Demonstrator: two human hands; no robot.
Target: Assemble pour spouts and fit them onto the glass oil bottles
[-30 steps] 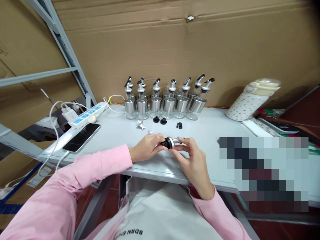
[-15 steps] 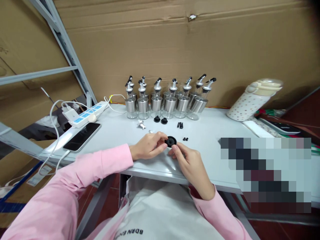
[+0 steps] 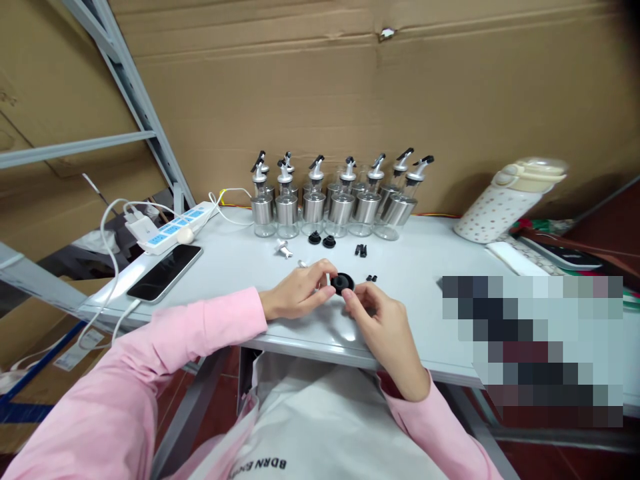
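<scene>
Both of my hands meet over the front middle of the white table point(image 3: 425, 267). My left hand point(image 3: 295, 293) pinches a small pourer cap point(image 3: 343, 283), whose round black underside faces me. My right hand point(image 3: 383, 327) has its fingers curled against the same cap from the right. Just beyond them lie tiny black parts point(image 3: 371, 278), two more black bits point(image 3: 359, 251), two black stoppers point(image 3: 321, 239) and a small silver spout piece point(image 3: 283, 250). A row of several glass and steel dispenser bottles point(image 3: 340, 200) with pourer tops stands along the back.
A phone point(image 3: 165, 272) lies at the left beside a power strip point(image 3: 167, 230) with white cables. A dotted white flask point(image 3: 505, 200) lies at the back right. Cardboard covers the wall behind. A metal shelf frame point(image 3: 135, 100) stands at the left.
The cap has been turned: a second ago its silver side showed between my hands, now its black underside faces me. My right hand's fingers have drawn in lower.
</scene>
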